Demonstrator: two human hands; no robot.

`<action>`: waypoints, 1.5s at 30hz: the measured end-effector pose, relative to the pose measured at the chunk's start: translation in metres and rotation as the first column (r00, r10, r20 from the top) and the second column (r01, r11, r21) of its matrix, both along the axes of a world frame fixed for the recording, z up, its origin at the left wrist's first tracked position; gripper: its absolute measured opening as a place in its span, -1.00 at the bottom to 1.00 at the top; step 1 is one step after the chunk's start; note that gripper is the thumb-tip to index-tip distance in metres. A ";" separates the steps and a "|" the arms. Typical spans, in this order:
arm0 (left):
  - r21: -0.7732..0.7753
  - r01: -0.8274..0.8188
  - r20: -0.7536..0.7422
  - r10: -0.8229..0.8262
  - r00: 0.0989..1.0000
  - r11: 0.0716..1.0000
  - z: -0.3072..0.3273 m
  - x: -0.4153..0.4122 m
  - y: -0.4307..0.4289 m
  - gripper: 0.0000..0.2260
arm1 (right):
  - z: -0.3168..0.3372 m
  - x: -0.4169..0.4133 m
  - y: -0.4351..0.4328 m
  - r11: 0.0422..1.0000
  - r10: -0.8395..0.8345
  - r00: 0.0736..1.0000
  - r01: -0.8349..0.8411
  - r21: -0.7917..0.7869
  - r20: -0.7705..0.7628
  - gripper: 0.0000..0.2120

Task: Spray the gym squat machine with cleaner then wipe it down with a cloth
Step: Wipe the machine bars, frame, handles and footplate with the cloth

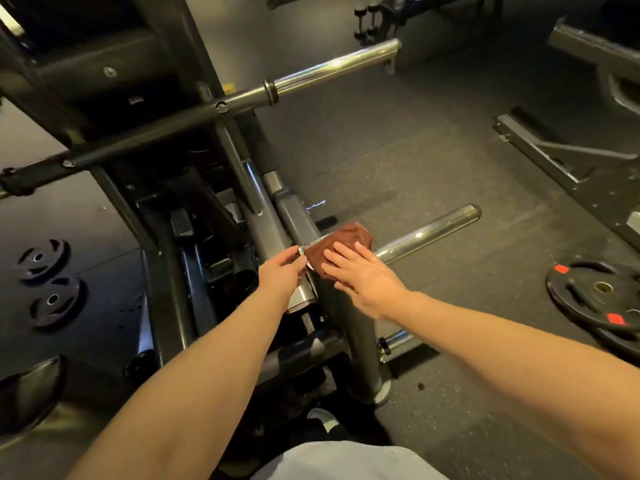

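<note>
The left hand point(282, 271) and right hand point(363, 282) are bare, forearms too. A pale grey garment point(346, 460) sits at the waist. Just beyond the garment shows a light-toed shoe point(323, 419).

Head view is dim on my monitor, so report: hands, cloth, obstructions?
Right hand flat on brown cloth, pressing it on machine frame. Left hand grips frame edge beside it. Chrome peg just beyond cloth; nothing blocking.

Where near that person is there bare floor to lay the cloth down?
Bare floor lies right of the machine, between the upper chrome bar and the lower chrome bar, and again from that bar to the weight plates. Left of the cloth, among the machine's beams, is crowded.
</note>
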State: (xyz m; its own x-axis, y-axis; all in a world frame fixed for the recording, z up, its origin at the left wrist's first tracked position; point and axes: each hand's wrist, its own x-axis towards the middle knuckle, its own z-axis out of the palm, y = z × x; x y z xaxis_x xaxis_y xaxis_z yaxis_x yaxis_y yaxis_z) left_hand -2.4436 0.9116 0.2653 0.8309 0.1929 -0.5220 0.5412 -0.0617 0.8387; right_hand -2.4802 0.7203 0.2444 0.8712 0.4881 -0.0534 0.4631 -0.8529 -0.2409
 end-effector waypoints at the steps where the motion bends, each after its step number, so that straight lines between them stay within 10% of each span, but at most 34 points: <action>1: 0.008 -0.009 -0.001 0.009 1.000 1.000 0.002 0.000 -0.002 -0.68 | 0.002 0.009 -0.009 0.999 -0.047 0.999 0.047 0.008 -0.016 -0.52; 8: 0.066 -0.033 0.025 0.031 0.999 0.997 0.010 0.003 -0.007 -0.75 | 0.002 0.030 -0.003 0.818 -0.345 0.861 0.471 0.330 -0.374 -0.51; 13: 0.063 -0.035 0.069 0.031 0.997 0.997 0.004 -0.002 -0.011 -0.77 | -0.013 -0.022 0.040 0.634 -0.493 0.802 0.597 0.492 -0.337 -0.51; 35: 0.012 0.232 0.218 -0.229 0.949 0.973 -0.036 0.013 0.029 -0.74 | -0.031 -0.059 0.127 0.282 -0.704 0.604 0.720 0.634 -0.373 -0.52; 45: 0.062 0.357 0.327 -0.357 0.875 0.932 -0.061 -0.026 0.031 -0.68 | -0.012 -0.038 0.124 -0.025 -0.722 0.443 0.752 0.659 -0.531 -0.50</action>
